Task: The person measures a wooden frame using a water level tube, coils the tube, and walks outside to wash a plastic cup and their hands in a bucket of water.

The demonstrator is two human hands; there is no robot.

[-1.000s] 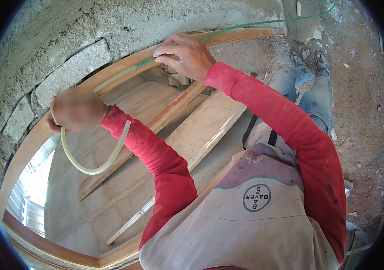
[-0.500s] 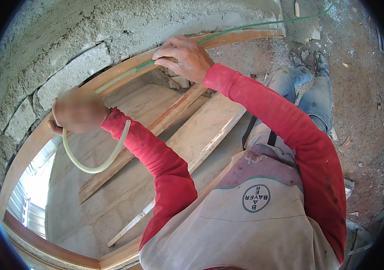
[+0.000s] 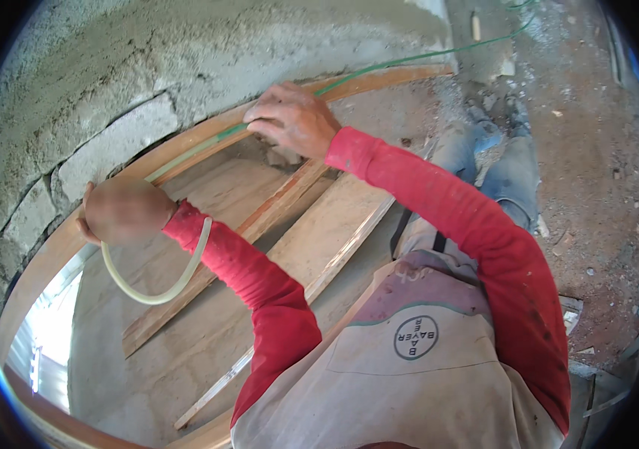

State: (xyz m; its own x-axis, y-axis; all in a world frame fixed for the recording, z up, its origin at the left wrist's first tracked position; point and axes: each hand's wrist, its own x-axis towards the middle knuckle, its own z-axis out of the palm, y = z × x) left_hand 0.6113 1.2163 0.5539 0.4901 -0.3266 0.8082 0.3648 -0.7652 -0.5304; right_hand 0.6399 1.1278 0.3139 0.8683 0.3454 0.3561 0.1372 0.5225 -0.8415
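A curved wooden frame [image 3: 387, 79] runs along the rough wall. My left hand [image 3: 129, 209], partly blurred in the picture, is closed over a pale translucent hose [image 3: 147, 299] at the frame's left part. From under this hand the hose's free end loops down and back up over my left forearm. Between my hands the pale hose lies along the frame and meets a green hose [image 3: 454, 51]. My right hand [image 3: 289, 120] is closed on the hose near that join, fingertips against the frame. The green hose trails off to the upper right.
Inside the frame, wooden crosspieces [image 3: 222, 262] slant over a grey surface. Cracked blocks [image 3: 114, 138] show in the cement wall [image 3: 260, 45] behind. Rubble and scraps lie on the floor [image 3: 589, 209] around my feet. Bright light enters at lower left.
The view has shifted, so the frame and both hands sit a little lower in the picture. Both hands keep their places along the frame and their hold on the hose.
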